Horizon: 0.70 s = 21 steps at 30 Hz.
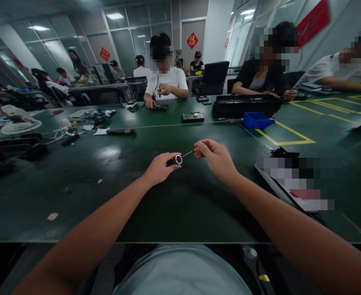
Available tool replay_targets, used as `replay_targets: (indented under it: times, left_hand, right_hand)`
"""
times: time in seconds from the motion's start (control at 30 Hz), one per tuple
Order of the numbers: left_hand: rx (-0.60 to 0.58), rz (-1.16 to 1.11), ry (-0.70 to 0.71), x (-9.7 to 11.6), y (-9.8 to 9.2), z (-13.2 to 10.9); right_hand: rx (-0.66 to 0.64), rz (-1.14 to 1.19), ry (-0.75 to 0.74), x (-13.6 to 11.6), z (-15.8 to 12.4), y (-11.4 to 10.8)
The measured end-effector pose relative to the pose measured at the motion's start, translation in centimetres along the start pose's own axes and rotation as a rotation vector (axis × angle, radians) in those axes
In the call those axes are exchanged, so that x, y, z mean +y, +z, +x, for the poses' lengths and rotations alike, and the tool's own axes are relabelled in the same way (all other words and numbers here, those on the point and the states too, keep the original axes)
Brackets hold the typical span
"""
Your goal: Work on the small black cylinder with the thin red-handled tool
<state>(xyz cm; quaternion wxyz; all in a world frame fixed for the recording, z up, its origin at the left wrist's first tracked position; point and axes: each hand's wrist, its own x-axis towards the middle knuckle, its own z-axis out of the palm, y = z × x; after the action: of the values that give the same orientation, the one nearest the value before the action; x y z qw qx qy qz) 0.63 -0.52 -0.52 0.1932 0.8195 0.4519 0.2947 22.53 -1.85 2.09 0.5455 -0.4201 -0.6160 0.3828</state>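
My left hand is closed around a short black cylinder, whose round end with a pale ring faces me. My right hand pinches a thin screwdriver near its small red handle. The metal shaft runs down to the left, and its tip is at the ringed end of the cylinder. I cannot make out whether the tip is inside it or only touching. Both hands are just above the green table.
A blue bin, a long black casing and a hard drive lie beyond my hands. An electric screwdriver is at the far left. Papers lie at the right. Across the table a person works on a device.
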Motion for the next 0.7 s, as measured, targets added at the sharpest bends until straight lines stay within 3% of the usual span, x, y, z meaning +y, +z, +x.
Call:
replay_targets:
  times: [0.23, 0.33, 0.53, 0.7]
  left_hand:
    - [0.061, 0.140, 0.176, -0.3, -0.4, 0.6]
    - [0.043, 0.164, 0.172, -0.6, -0.5, 0.8]
    - [0.031, 0.148, 0.072, -0.7, -0.4, 0.7]
    - [0.095, 0.045, -0.044, -0.4, -0.4, 0.6]
  right_hand:
    - [0.133, 0.354, 0.292, 1.0, 0.9, 0.0]
    - [0.167, 0.412, 0.423, 1.7, 1.3, -0.1]
    - [0.192, 0.153, 0.243, 2.3, 1.1, 0.0]
    - [0.187, -0.056, 0.103, 1.6, 0.6, 0.0]
